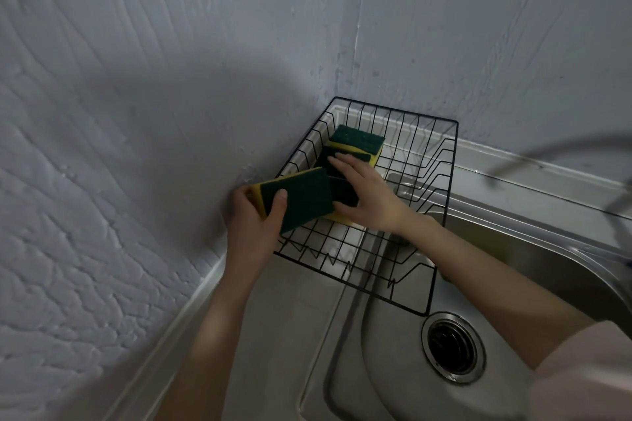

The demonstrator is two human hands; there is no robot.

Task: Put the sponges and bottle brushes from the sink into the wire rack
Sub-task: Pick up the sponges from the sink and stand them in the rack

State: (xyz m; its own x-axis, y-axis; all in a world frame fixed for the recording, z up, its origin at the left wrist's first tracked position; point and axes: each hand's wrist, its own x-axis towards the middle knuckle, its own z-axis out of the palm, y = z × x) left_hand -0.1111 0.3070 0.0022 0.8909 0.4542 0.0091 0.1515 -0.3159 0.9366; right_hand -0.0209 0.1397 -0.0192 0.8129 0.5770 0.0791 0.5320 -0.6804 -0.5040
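Left hand (254, 215) at rack's left rim — grip curled round green-and-yellow sponge (295, 200), thumb on green face, held tilted over wire rack (441, 181). Right hand (367, 193) reaching in, fingers flat, pressing sponges in rack (357, 142) — grip wide. Rack straddling sink (393, 369) corner.

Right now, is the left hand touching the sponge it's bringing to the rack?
Touching. The head view shows the left hand gripping the sponge, thumb across its green face and fingers behind its yellow edge, at the wire rack's near-left corner.
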